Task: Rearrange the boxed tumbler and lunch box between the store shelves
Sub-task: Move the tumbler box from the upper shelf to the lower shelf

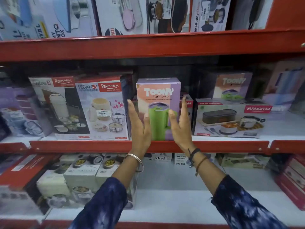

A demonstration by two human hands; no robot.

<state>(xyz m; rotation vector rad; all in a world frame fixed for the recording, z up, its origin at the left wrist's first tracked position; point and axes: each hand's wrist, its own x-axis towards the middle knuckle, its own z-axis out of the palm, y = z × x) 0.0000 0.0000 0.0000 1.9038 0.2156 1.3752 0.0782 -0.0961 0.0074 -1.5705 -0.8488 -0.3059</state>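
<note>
A lilac and peach Toony tumbler box [158, 96] with a green tumbler pictured on it stands upright at the front of the middle shelf [115, 146]. My left hand [140, 128] is flat beside its left face, fingers straight and apart. My right hand [180, 123] is flat at its right side, fingers up. Both palms face the box; whether they touch it is unclear. A Varmora lunch box carton [231, 118] lies to the right, with a second Toony box [234, 86] standing behind it.
Two Rishabh Sedan-3 lunch pack boxes [102, 109] stand close on the left of the tumbler box. Lunch box cartons fill the upper shelf [148, 47]. The lower shelf [181, 195] has steel container boxes at left, red boxes at right and a bare white stretch under my arms.
</note>
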